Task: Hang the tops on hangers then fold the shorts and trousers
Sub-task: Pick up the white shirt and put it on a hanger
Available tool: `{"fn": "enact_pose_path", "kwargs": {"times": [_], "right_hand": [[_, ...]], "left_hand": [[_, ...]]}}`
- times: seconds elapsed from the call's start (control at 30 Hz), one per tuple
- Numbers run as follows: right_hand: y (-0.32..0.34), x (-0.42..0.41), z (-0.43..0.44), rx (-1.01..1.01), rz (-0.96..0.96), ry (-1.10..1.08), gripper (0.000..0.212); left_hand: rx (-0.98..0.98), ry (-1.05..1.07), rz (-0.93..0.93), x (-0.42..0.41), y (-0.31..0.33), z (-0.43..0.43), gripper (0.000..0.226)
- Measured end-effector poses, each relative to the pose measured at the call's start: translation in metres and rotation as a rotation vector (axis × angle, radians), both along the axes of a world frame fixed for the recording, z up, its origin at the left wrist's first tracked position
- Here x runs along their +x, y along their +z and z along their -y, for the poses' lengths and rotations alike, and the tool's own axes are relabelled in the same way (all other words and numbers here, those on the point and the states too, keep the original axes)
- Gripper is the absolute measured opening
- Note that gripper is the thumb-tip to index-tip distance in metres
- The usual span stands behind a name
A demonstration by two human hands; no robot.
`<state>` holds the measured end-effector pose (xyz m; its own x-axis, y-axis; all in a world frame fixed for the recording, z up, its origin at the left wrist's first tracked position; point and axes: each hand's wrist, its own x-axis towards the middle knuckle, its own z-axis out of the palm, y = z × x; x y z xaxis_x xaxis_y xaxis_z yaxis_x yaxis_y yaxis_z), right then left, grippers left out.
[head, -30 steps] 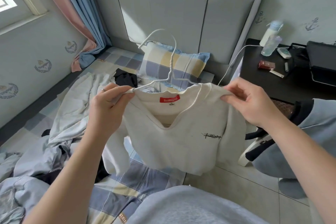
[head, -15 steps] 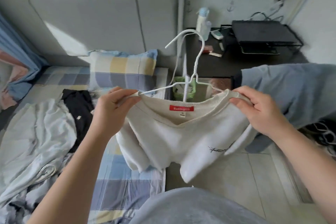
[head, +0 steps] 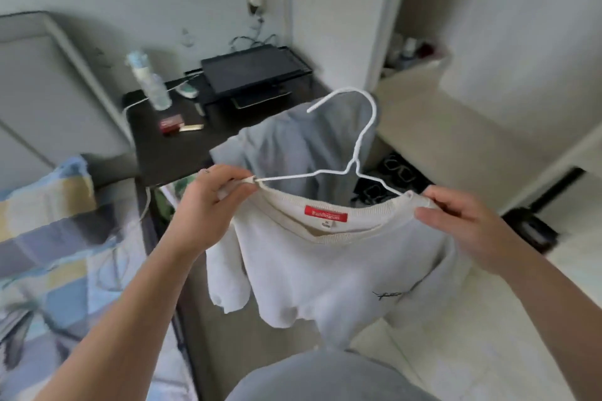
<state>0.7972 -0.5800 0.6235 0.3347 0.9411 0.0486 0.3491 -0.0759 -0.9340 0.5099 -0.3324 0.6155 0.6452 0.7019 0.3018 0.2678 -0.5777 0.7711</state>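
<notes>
Change: the cream knitted sweater [head: 325, 270] has swung away from the checked blue-and-yellow bed [head: 49, 238] and now hangs in the air before the black bedside table [head: 182, 153].
Sweater: soft, light and limp by the look of it; the sleeves dangle, so the shoulder seams are the place to hold.
Hanger: thin white wire hanger [head: 361, 140], likely stiff but springy, threaded through the neck, hook free above.
Left hand [head: 208, 205]: pinching the left shoulder and the wire's end.
Right hand [head: 465, 228]: fingers closed on the right shoulder.
</notes>
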Motion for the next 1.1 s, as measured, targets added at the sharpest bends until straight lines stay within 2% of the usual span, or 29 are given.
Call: {"fn": "enact_pose_path", "kwargs": {"times": [0.07,0.17,0.23,0.3,0.43,0.67,0.8,0.97,1.1], "right_hand": [[0.001,0.027,0.03,0.025,-0.082,-0.108,0.031],[0.002,0.064,0.071,0.064,-0.148,-0.255,0.035],[0.006,0.081,0.093,0.081,-0.187,-0.351,0.031],[0.011,0.093,0.108,0.094,-0.228,-0.44,0.016],[0.017,0.113,0.121,0.182,-0.33,-0.57,0.02],[0.025,0.156,0.093,0.282,-0.501,-0.75,0.019],[0.044,0.188,0.055,0.308,-0.461,-0.772,0.027],[0.078,0.229,-0.007,0.368,-0.354,-0.828,0.018],[0.11,0.259,-0.058,0.443,-0.291,-0.883,0.015]], "left_hand": [[0.018,-0.064,-0.004,0.054,-0.005,0.006,0.024],[0.025,-0.102,-0.047,0.139,-0.008,0.022,0.013],[0.015,-0.098,-0.065,0.187,-0.007,0.037,0.022],[-0.018,-0.128,-0.082,0.224,-0.005,0.053,0.035],[-0.043,-0.213,-0.133,0.278,-0.004,0.078,0.048],[-0.139,-0.482,-0.163,0.346,0.001,0.084,0.024],[-0.181,-0.606,-0.145,0.382,0.021,0.07,0.02],[-0.113,-0.801,-0.105,0.429,0.064,0.04,0.018],[-0.035,-0.928,-0.108,0.458,0.094,0.011,0.028]]}}
